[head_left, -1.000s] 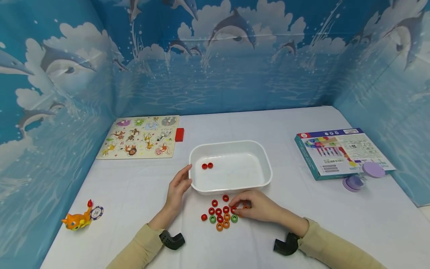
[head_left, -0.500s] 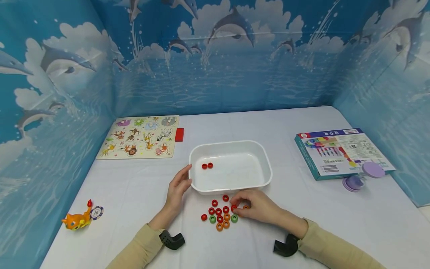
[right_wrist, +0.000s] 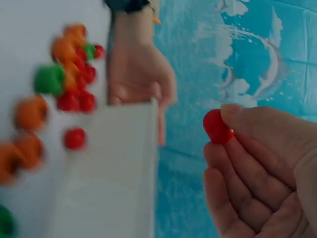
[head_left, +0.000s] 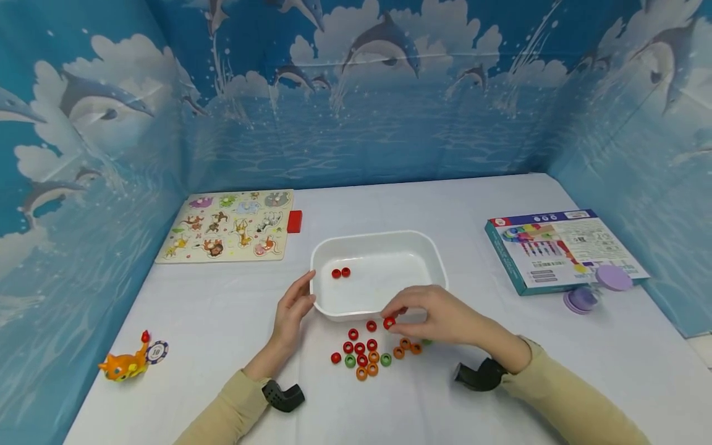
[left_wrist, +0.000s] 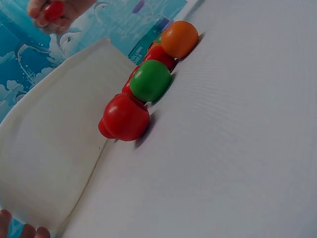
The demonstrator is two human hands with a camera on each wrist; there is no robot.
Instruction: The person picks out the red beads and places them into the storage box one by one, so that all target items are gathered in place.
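My right hand [head_left: 436, 312] pinches a red bead [head_left: 389, 322] between thumb and fingers, raised at the near rim of a white tray [head_left: 439, 259]. In the right wrist view the bead [right_wrist: 217, 126] sits at the thumb tip. My left hand [head_left: 292, 312] rests with extended fingers against the tray's left end. Two red beads [head_left: 341, 272] lie inside the tray on its left side. In front of it, loose red beads [head_left: 360, 348], orange beads [head_left: 373, 369] and green beads [head_left: 385, 360] are grouped on the white cloth, one green bead partly hidden by my right hand.
An animal puzzle board [head_left: 222, 228] with a red block [head_left: 295, 221] lies back left. At the left are an orange toy [head_left: 123, 364] and a round chip [head_left: 157, 352]. A flat box [head_left: 562, 247] and a purple-lidded container [head_left: 583, 299] stand right.
My right hand has lifted the red bead off the cloth and moved it up toward the tray, uncovering orange beads. The left hand stays at the tray's end. The head view shifts slightly.
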